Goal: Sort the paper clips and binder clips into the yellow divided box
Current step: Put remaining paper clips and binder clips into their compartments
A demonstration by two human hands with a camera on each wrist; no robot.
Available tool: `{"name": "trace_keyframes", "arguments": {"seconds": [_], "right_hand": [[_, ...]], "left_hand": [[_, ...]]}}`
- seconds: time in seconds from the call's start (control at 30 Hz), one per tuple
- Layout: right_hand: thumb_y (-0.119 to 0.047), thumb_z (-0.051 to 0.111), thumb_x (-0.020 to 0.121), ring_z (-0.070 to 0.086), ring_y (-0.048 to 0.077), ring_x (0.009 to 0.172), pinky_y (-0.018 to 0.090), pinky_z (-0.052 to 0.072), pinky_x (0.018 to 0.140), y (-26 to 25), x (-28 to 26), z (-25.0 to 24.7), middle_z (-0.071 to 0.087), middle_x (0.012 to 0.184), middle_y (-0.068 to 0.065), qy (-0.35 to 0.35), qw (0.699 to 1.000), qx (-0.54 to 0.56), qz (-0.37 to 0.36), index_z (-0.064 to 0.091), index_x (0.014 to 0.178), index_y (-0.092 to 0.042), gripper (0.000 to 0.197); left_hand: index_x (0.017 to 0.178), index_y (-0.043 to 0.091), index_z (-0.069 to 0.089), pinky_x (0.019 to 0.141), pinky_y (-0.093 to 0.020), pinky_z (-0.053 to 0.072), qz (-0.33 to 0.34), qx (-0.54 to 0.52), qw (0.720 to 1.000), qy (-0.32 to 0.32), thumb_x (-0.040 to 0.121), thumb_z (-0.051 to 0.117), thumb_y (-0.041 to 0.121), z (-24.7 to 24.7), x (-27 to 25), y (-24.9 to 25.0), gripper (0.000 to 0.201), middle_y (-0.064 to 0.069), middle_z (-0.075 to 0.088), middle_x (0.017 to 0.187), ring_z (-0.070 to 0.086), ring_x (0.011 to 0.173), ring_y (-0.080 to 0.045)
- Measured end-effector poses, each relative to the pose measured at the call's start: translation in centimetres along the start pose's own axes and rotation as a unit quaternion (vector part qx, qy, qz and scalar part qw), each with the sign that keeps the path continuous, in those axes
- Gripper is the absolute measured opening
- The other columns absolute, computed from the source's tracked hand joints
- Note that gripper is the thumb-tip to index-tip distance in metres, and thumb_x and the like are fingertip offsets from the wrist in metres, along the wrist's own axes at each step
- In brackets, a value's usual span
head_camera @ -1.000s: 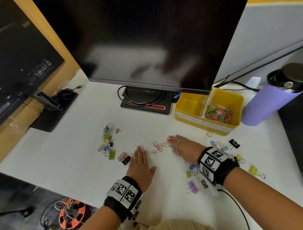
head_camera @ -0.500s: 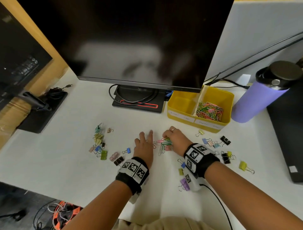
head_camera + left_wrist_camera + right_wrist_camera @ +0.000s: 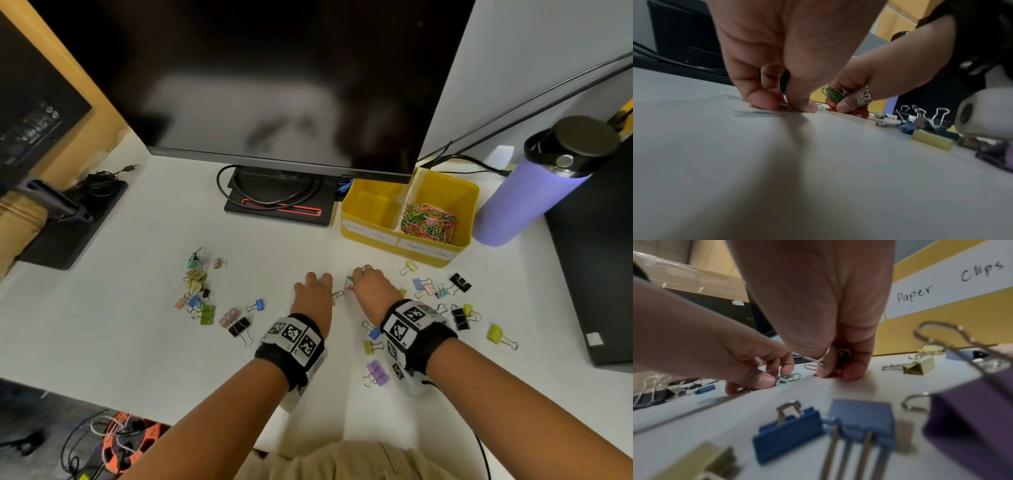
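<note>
Both hands have drawn closer at frame centre: my left hand (image 3: 313, 296) pinches thin wire paper clips (image 3: 788, 379); my right hand (image 3: 371, 289) clutches a glossy bundle (image 3: 833, 95). Upper right, the yellow divided box (image 3: 370, 202) sits.

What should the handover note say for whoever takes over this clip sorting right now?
Right hand: pinching a bunch of paper clips against the desk.
Left hand: fingertips pinching a loose paper clip on the desk.
Yellow divided box: right compartment has a pile of paper clips; left compartment looks empty.
Left: every binder clip, scattered on both sides of the hands.
</note>
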State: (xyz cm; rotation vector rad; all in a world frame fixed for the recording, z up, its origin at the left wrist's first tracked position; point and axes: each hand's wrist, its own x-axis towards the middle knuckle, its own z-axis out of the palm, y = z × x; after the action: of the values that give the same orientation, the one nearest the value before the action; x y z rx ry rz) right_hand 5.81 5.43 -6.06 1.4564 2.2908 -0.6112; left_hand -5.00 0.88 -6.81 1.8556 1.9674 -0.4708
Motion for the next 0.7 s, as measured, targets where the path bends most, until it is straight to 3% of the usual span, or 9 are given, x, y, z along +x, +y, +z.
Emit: {"name": "trace_keyframes", "arguments": {"seconds": [0.17, 0.3, 0.4, 0.47, 0.53, 0.6, 0.63, 0.7], "right_hand": [[0.010, 0.044, 0.085, 0.037, 0.037, 0.127, 0.041, 0.042, 0.099, -0.5, -0.3, 0.0, 0.036, 0.136, 0.024, -0.007, 1.000, -0.015, 0.010, 0.029, 0.132, 0.006, 0.049], [0.011, 0.043, 0.085, 0.044, 0.035, 0.123, 0.036, 0.041, 0.097, 0.3, -0.3, -0.2, 0.042, 0.132, 0.024, 0.006, 0.999, 0.039, 0.019, 0.035, 0.128, 0.005, 0.044], [0.003, 0.040, 0.092, 0.051, 0.033, 0.112, 0.034, 0.040, 0.084, 1.4, -1.1, -1.3, 0.053, 0.123, 0.023, 0.007, 0.990, 0.137, 0.024, 0.045, 0.119, 0.005, 0.028], [-0.003, 0.037, 0.094, 0.051, 0.026, 0.094, 0.029, 0.037, 0.074, 2.6, -2.1, -2.9, 0.056, 0.108, 0.020, 0.010, 0.977, 0.210, 0.018, 0.051, 0.109, 0.002, 0.020], [-0.004, 0.037, 0.094, 0.048, 0.021, 0.082, 0.029, 0.038, 0.071, 4.0, -3.4, -5.4, 0.050, 0.094, 0.012, 0.034, 0.961, 0.274, 0.028, 0.052, 0.092, -0.005, 0.016], [-0.006, 0.038, 0.096, 0.055, 0.026, 0.082, 0.029, 0.039, 0.064, 5.7, -4.1, -8.1, 0.050, 0.089, 0.012, 0.093, 0.960, 0.255, 0.063, 0.056, 0.092, -0.002, 0.019], [-0.007, 0.039, 0.096, 0.059, 0.032, 0.090, 0.030, 0.039, 0.062, 6.6, -4.1, -9.0, 0.052, 0.088, 0.016, 0.129, 0.963, 0.218, 0.092, 0.058, 0.099, 0.003, 0.022], [-0.008, 0.041, 0.095, 0.057, 0.038, 0.102, 0.035, 0.041, 0.072, 7.9, -3.8, -10.1, 0.059, 0.098, 0.025, 0.166, 0.960, 0.169, 0.147, 0.058, 0.104, 0.009, 0.025]], "left_hand": [[0.133, 0.006, 0.031, 0.095, -0.034, 0.046, -0.031, -0.026, 0.999, -0.009, 0.084, 0.054, -0.001, -0.7, 0.3, 0.5, 0.055, -0.016, 0.043, 0.128, 0.048, 0.117, -0.030], [0.133, 0.007, 0.033, 0.094, -0.037, 0.047, -0.032, -0.041, 0.998, -0.032, 0.089, 0.049, 0.003, -1.1, 0.7, 0.4, 0.047, -0.018, 0.044, 0.127, 0.050, 0.116, -0.032], [0.126, 0.002, 0.040, 0.091, -0.040, 0.048, -0.019, -0.063, 0.996, -0.054, 0.093, 0.042, 0.008, -2.7, 1.3, -0.6, 0.034, -0.021, 0.052, 0.124, 0.055, 0.112, -0.035], [0.122, -0.001, 0.045, 0.090, -0.037, 0.049, 0.002, -0.085, 0.994, -0.069, 0.095, 0.042, 0.009, -4.5, 1.7, -1.1, 0.029, -0.020, 0.057, 0.124, 0.057, 0.112, -0.033], [0.112, 0.005, 0.051, 0.072, -0.026, 0.054, 0.030, -0.146, 0.987, -0.068, 0.096, 0.044, 0.010, -6.7, 1.6, -1.0, 0.018, -0.018, 0.060, 0.118, 0.063, 0.092, -0.025], [0.102, 0.012, 0.050, 0.041, -0.006, 0.045, 0.063, -0.209, 0.974, -0.061, 0.097, 0.045, 0.012, -9.3, 1.4, 0.2, 0.008, -0.010, 0.056, 0.102, 0.059, 0.071, -0.014], [0.102, 0.013, 0.050, 0.036, -0.004, 0.041, 0.081, -0.233, 0.968, -0.050, 0.097, 0.045, 0.015, -10.7, 1.4, 1.4, 0.007, -0.005, 0.051, 0.098, 0.058, 0.072, -0.015], [0.104, 0.016, 0.051, 0.038, -0.009, 0.042, 0.125, -0.265, 0.956, -0.026, 0.097, 0.047, 0.019, -13.2, 2.3, 4.0, 0.009, -0.002, 0.047, 0.094, 0.057, 0.077, -0.018]]}}
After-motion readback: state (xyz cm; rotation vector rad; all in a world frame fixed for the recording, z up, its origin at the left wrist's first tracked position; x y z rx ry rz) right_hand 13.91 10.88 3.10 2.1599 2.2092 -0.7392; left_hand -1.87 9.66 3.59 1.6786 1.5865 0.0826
